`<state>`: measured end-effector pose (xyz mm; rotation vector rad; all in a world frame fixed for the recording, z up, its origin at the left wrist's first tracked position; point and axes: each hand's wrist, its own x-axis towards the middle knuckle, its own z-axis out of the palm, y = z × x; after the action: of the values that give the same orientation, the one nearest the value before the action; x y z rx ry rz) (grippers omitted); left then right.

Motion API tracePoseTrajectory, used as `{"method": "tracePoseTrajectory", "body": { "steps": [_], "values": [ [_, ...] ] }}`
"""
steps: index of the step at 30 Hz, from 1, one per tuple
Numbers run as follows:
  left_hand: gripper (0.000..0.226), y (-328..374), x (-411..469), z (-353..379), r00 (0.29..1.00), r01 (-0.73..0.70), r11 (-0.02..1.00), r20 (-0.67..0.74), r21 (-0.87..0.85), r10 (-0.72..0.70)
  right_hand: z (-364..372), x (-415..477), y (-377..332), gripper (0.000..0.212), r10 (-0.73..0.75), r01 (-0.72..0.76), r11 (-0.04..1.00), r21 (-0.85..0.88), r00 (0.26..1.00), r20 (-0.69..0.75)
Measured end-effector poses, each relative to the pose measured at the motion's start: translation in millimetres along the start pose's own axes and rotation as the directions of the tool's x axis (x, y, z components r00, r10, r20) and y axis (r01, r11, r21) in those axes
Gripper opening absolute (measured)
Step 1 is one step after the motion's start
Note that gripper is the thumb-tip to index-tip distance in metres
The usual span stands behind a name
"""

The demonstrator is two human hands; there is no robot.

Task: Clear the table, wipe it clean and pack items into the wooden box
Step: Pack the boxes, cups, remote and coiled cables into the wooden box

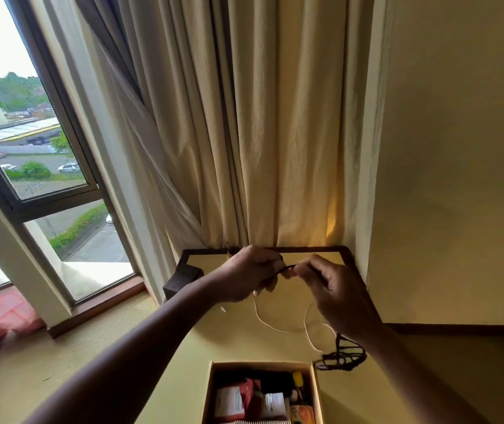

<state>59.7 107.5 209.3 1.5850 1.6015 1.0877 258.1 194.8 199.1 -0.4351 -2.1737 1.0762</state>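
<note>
Head view. The left hand (249, 272) and right hand (337, 296) are raised over the far part of the table (238, 341), close together. A thin dark cord (285, 267) spans the gap between them. The left hand's fingers are curled round one end; the right hand pinches the other end between thumb and fingers.

A white cable (275, 327) lies in loose loops on the table beneath the hands. A tangle of dark cords (344, 356) lies just beside the far right corner of the wooden box (208, 393). The box stands open at the near edge, holding packets and small items. A small dark box (182, 280) sits at the table's far left corner.

Behind the table hangs a cream curtain (259, 133), with a window (45, 148) to the left.
</note>
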Motion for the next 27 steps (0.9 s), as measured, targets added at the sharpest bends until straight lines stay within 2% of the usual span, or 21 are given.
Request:
{"method": "tracePoseTrajectory", "body": {
  "steps": [1,4,7,9,11,13,15,17,18,19,20,21,22,23,24,26,27],
  "values": [
    [0.031,0,-4,0,0.996,0.048,0.985,0.078,-0.167,-0.035,-2,3,0,0.016,-0.023,0.023,1.0,-0.02,0.999,-0.027],
    [0.036,0,-16,1,0.96,0.178,0.873,0.274,-0.454,-0.054,-4,7,2,0.013,-0.065,0.065,0.998,-0.007,0.99,-0.129],
    [0.03,5,-26,12,0.933,0.247,0.668,0.36,-0.702,0.033,3,6,-2,0.013,-0.024,0.039,0.995,0.095,0.988,-0.155],
    [0.023,12,-29,20,0.945,0.21,0.488,0.304,-0.847,0.12,12,8,-1,0.013,0.056,-0.015,0.976,0.217,0.981,-0.185],
    [0.021,21,-28,28,0.97,0.101,0.325,0.165,-0.94,0.178,24,10,6,0.016,0.119,-0.055,0.949,0.31,0.974,-0.191],
    [0.022,34,-25,32,0.985,-0.053,0.233,-0.013,-0.971,0.173,36,7,12,0.022,0.123,-0.077,0.943,0.324,0.985,-0.124],
    [0.023,47,-19,31,0.972,-0.215,0.203,-0.19,-0.955,0.138,45,1,15,0.028,0.133,-0.118,0.938,0.326,0.991,-0.021],
    [0.024,56,-13,26,0.931,-0.365,0.275,-0.345,-0.89,0.118,51,-5,16,0.029,0.125,-0.141,0.941,0.306,0.99,0.07],
    [0.023,57,-9,22,0.902,-0.427,0.401,-0.416,-0.811,0.118,53,-8,16,0.028,0.115,-0.142,0.948,0.283,0.987,0.11],
    [0.023,55,-6,19,0.862,-0.463,0.594,-0.491,-0.658,0.127,55,-10,14,0.026,0.105,-0.142,0.954,0.264,0.984,0.146],
    [0.022,50,-4,15,0.815,-0.443,0.798,-0.555,-0.408,0.169,54,-12,13,0.025,0.101,-0.142,0.958,0.25,0.981,0.168],
    [0.019,44,-2,12,0.782,-0.373,0.922,-0.569,-0.103,0.253,53,-12,13,0.024,0.099,-0.137,0.964,0.229,0.98,0.17],
    [0.018,38,-2,11,0.791,-0.293,0.94,-0.51,0.173,0.34,49,-12,14,0.024,0.094,-0.124,0.972,0.199,0.983,0.156],
    [0.017,31,-3,10,0.825,-0.239,0.892,-0.404,0.384,0.395,45,-11,13,0.024,0.08,-0.104,0.98,0.169,0.986,0.144],
    [0.016,24,-3,9,0.865,-0.212,0.827,-0.294,0.521,0.407,42,-10,14,0.024,0.061,-0.082,0.986,0.147,0.988,0.142],
    [0.013,13,-5,6,0.93,-0.197,0.742,-0.118,0.641,0.349,36,-7,13,0.022,0.03,-0.046,0.994,0.1,0.987,0.157],
    [0.012,10,-6,4,0.953,-0.195,0.738,-0.052,0.646,0.298,34,-6,12,0.022,0.023,-0.038,0.995,0.095,0.987,0.158]
  ]
}}
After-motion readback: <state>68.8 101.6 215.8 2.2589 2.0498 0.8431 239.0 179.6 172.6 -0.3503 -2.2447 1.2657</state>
